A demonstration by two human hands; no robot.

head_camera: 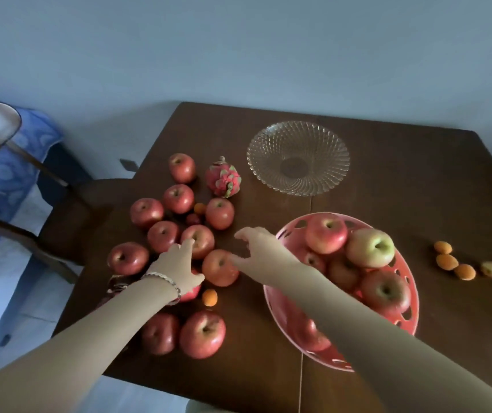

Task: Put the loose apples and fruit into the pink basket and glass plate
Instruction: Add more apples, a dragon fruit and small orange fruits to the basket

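Several loose red apples lie on the left half of the brown table [387,174]. My left hand [179,263] reaches over them, fingertips touching one apple [201,238], holding nothing. My right hand [256,247] hovers open with spread fingers just above another apple [219,268]. The pink basket [411,296] at right holds several apples, one of them greenish [369,247]. The glass plate [298,158] at the back has nothing in it. A dragon fruit [223,177] stands beside the apples. Small orange fruits [453,263] lie right of the basket.
Two apples [203,333] lie near the table's front edge, with a small orange fruit [209,298] beside them. A wooden chair [68,222] stands at the table's left. A blue patterned cloth [6,174] is behind it. A pale wall backs the table.
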